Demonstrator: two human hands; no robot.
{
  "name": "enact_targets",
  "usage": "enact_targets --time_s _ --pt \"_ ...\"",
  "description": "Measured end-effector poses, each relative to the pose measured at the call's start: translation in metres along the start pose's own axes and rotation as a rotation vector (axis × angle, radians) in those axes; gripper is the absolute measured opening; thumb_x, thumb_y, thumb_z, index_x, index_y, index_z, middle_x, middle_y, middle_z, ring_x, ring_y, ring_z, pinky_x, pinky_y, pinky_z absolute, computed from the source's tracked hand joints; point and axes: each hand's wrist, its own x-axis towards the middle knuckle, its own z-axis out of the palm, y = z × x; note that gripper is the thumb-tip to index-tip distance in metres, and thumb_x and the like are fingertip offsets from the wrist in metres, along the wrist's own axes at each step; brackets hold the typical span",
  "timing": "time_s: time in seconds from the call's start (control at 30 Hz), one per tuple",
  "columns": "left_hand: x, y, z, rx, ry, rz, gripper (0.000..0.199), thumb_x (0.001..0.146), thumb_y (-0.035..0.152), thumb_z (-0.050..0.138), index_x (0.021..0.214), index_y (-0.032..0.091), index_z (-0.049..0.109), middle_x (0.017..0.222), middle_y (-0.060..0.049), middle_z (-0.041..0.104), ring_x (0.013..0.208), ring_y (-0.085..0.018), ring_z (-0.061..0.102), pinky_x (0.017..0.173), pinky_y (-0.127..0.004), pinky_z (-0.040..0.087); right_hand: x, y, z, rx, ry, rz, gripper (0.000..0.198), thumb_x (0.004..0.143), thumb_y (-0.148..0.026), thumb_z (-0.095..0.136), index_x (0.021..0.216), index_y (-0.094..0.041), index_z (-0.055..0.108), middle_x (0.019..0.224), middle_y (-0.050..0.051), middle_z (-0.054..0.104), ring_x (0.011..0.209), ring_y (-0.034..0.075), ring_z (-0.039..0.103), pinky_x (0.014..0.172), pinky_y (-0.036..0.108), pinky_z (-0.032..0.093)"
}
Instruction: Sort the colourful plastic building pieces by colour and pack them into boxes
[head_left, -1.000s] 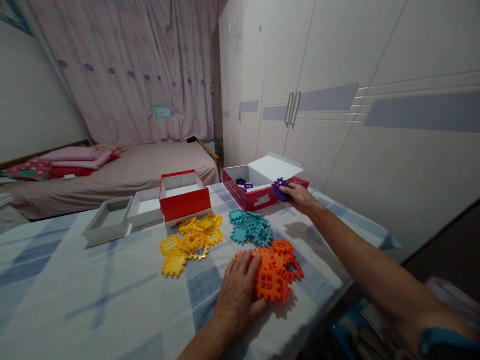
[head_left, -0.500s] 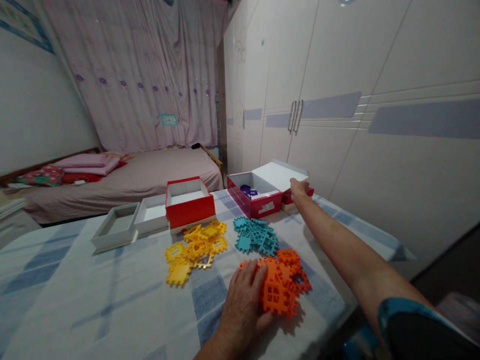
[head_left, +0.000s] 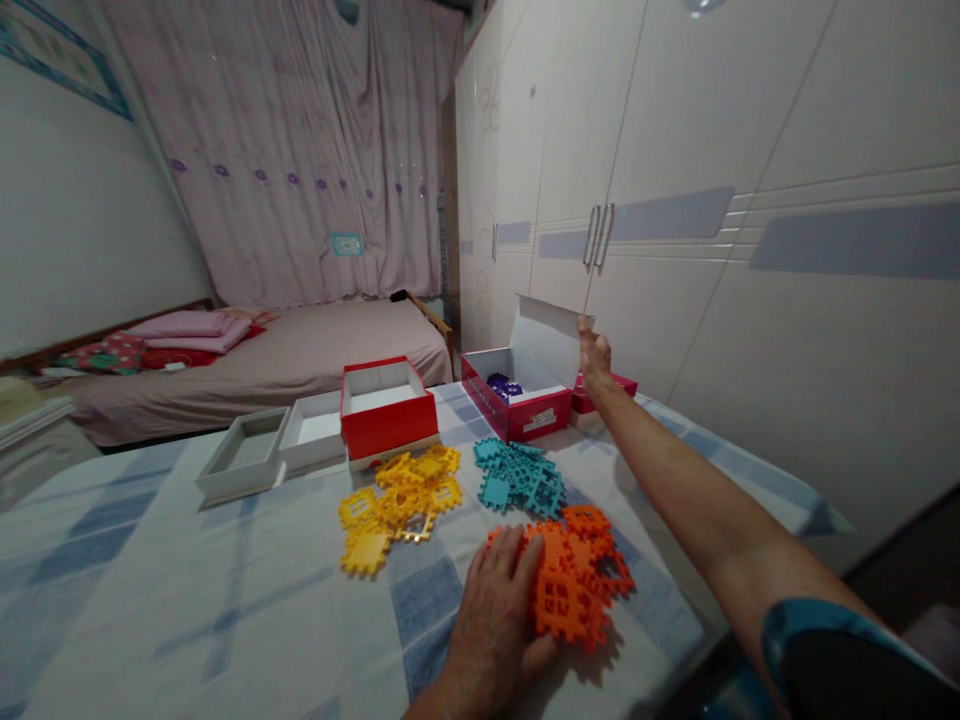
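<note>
My right hand [head_left: 595, 355] grips the edge of the hinged lid [head_left: 547, 335] of a dark pink-red box [head_left: 540, 412], with the lid half raised. Inside that box lie purple interlocking pieces [head_left: 504, 387]. My left hand [head_left: 499, 600] rests on the tablecloth, fingers stretched along the left side of a pile of orange interlocking pieces [head_left: 574, 600]. Its fingertips touch the pile and its thumb lies at the near side. Beyond the orange pile is a heap of teal interlocking pieces [head_left: 519, 478]. To the left spreads a heap of yellow interlocking pieces [head_left: 401, 505].
An open red box [head_left: 391, 422] and two shallow light trays, one grey [head_left: 244, 475] and one white [head_left: 313, 452], stand left of the lidded box. Another pink-red box [head_left: 622, 385] sits behind my right wrist. A bed [head_left: 330, 345] and a wardrobe [head_left: 675, 250] border the table.
My right hand has moved up, tilting the box lid from nearly flat to a steeper angle. My left hand stays against the orange pile. The view has shifted slightly.
</note>
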Motion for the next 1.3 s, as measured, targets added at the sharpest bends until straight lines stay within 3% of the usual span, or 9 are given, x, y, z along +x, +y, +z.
enact_targets --time_s 0.1,0.23,0.37,0.53,0.73,0.87,0.93,1.1,1.3 --pt "0.001 -0.001 -0.001 -0.004 -0.005 0.008 0.084 0.07 0.038 0.062 0.147 0.016 0.035 0.155 -0.017 0.029 0.142 -0.035 0.026 0.115 -0.056 0.021 -0.01 -0.017 0.008 -0.027 0.077 0.012 0.061 0.086 -0.063 0.039 0.111 -0.011 0.057 0.112 0.017 0.063 0.103 0.026 0.058 0.089 0.033 0.042" --pt "0.0 0.002 -0.004 -0.021 -0.029 -0.01 0.085 0.069 0.036 0.062 0.147 0.016 0.034 0.155 -0.017 0.028 0.142 -0.036 0.025 0.114 -0.057 0.02 -0.034 -0.02 0.025 -0.165 -0.029 -0.133 0.058 0.087 -0.058 0.043 0.121 -0.013 0.054 0.121 0.016 0.06 0.109 0.026 0.056 0.091 0.033 0.041" --pt "-0.001 0.003 -0.005 -0.035 -0.022 -0.004 0.084 0.07 0.038 0.062 0.147 0.017 0.034 0.155 -0.017 0.028 0.142 -0.036 0.025 0.114 -0.058 0.02 -0.056 -0.007 0.039 -0.373 -0.231 -0.252 0.046 0.094 -0.045 0.035 0.125 -0.018 0.056 0.126 0.013 0.06 0.113 0.027 0.055 0.095 0.039 0.04" --pt "-0.001 0.004 -0.005 -0.029 -0.044 -0.022 0.085 0.07 0.038 0.062 0.147 0.015 0.033 0.156 -0.017 0.027 0.143 -0.036 0.023 0.115 -0.058 0.017 -0.069 0.004 0.042 -0.424 -0.339 -0.332 0.044 0.089 -0.028 0.04 0.13 -0.022 0.055 0.134 0.008 0.057 0.123 0.027 0.048 0.105 0.046 0.032" --pt "0.0 0.003 -0.005 -0.036 -0.03 -0.01 0.085 0.071 0.038 0.063 0.147 0.016 0.033 0.156 -0.016 0.027 0.142 -0.036 0.024 0.115 -0.057 0.019 -0.084 0.002 0.037 -0.499 -0.472 -0.462 0.057 0.085 -0.038 0.05 0.14 -0.024 0.045 0.147 0.005 0.043 0.135 0.029 0.033 0.109 0.055 0.025" --pt "0.0 0.003 -0.004 -0.028 -0.009 -0.006 0.085 0.07 0.038 0.064 0.147 0.018 0.035 0.155 -0.016 0.029 0.142 -0.036 0.026 0.115 -0.057 0.02 -0.095 -0.002 0.041 -0.604 -0.431 -0.466 0.069 0.085 -0.061 0.046 0.141 -0.022 0.042 0.149 0.009 0.041 0.138 0.036 0.026 0.107 0.063 0.019" --pt "-0.001 0.003 -0.004 -0.024 -0.019 -0.013 0.085 0.07 0.039 0.064 0.147 0.016 0.035 0.155 -0.016 0.029 0.142 -0.036 0.026 0.115 -0.057 0.02 -0.098 -0.004 0.046 -0.651 -0.396 -0.408 0.07 0.085 -0.064 0.044 0.138 -0.02 0.046 0.145 0.013 0.045 0.134 0.038 0.031 0.105 0.064 0.022" --pt "-0.001 0.002 -0.003 -0.016 -0.026 -0.02 0.084 0.071 0.039 0.062 0.147 0.016 0.034 0.155 -0.016 0.028 0.142 -0.036 0.024 0.116 -0.056 0.019 -0.1 -0.014 0.052 -0.699 -0.326 -0.32 0.052 0.091 -0.052 0.039 0.126 -0.019 0.056 0.126 0.016 0.06 0.116 0.036 0.051 0.098 0.059 0.033" --pt "0.0 0.002 -0.001 -0.025 -0.018 -0.017 0.084 0.071 0.038 0.063 0.147 0.016 0.035 0.155 -0.016 0.028 0.142 -0.036 0.025 0.116 -0.056 0.02 -0.109 -0.017 0.057 -0.782 -0.322 -0.376 0.041 0.094 -0.036 0.036 0.129 -0.027 0.054 0.126 0.014 0.059 0.115 0.034 0.051 0.096 0.057 0.033"
